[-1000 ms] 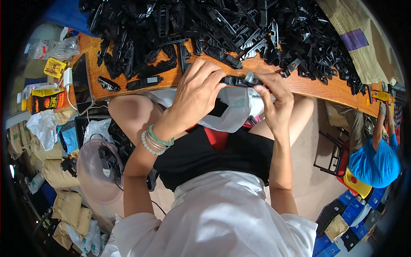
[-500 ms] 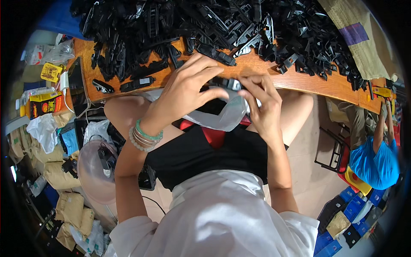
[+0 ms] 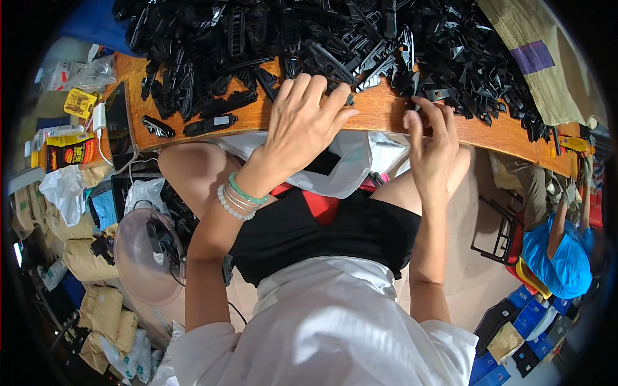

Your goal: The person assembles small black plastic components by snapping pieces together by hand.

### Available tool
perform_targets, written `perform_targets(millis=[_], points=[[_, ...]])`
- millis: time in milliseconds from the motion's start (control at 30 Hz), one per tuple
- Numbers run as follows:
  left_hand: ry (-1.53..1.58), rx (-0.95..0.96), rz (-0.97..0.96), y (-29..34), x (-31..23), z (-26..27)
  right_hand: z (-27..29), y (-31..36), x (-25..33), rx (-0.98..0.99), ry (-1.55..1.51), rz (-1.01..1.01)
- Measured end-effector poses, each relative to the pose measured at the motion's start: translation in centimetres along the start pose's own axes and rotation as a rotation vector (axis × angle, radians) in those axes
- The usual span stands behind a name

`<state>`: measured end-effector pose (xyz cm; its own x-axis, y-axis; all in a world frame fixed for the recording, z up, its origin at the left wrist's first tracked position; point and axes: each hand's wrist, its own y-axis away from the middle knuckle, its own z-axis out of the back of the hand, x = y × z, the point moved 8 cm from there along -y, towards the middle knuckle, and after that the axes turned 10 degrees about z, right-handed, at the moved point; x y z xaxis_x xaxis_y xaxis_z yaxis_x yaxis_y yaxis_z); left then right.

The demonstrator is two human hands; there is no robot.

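Observation:
My left hand (image 3: pixel 308 116) is at the table's front edge, its fingers curled down over a black plastic part (image 3: pixel 349 100). Only an end of that part shows beside the fingers; the rest is hidden. To the right, my right hand (image 3: pixel 435 135) reaches over the edge with thumb and forefinger apart. Its fingertips are beside small black plastic pieces (image 3: pixel 412 87) at the front of a large heap (image 3: pixel 309 38). A translucent white plastic bag (image 3: pixel 347 183) hangs between the table edge and my lap, its mouth open.
The brown wooden table (image 3: pixel 257 119) curves round in front of me. A few black parts (image 3: pixel 212 125) lie at its left front. A clear plastic bin (image 3: pixel 145 264) stands at my left. On the far right sits a person in blue (image 3: pixel 557 257), near a folding chair (image 3: pixel 499 235).
My hands have moved apart and the small black and grey piece between them has left my fingers. My left hand went forward over a black part; my right hand moved right to the heap.

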<state>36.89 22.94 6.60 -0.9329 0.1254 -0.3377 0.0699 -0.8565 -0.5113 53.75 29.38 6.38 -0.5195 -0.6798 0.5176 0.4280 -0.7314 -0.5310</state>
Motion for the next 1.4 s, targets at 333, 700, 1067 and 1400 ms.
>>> perform_targets(millis=[333,700,1067,1400], points=[[-0.133,-0.062,0.127,1.3,-0.4,0.7,-0.8,-0.2,-1.1,-0.181,0.304,-0.171],[-0.139,-0.178,0.376,1.9,0.7,2.5,0.4,1.3,-0.4,-0.130,0.307,-0.102],[-0.084,-0.133,0.427,2.8,-0.2,4.2,-5.6,-2.2,4.3,0.081,-0.265,0.050],[0.357,0.045,0.129,1.1,0.6,1.6,-2.3,-1.0,1.7,0.214,-0.405,0.021]])
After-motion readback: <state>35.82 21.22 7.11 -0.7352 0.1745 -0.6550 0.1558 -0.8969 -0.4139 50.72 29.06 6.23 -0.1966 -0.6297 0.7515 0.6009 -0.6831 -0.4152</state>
